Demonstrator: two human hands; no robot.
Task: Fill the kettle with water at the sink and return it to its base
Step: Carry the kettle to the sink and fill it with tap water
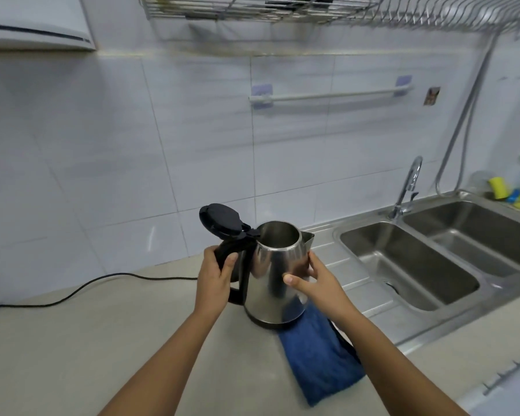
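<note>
Nearest, a folded dark blue cloth point(318, 352) lies on the beige bench point(72, 349), under the right forearm. Above it, the left grip point(215, 277) is wrapped tight around the black handle of the shiny steel kettle point(275, 277), while the right grip point(315, 280) lies spread against its side. Its black lid point(221, 220) stands open. Farther right sits the steel double sink point(433, 259), with its chrome tap point(409, 187) behind.
</note>
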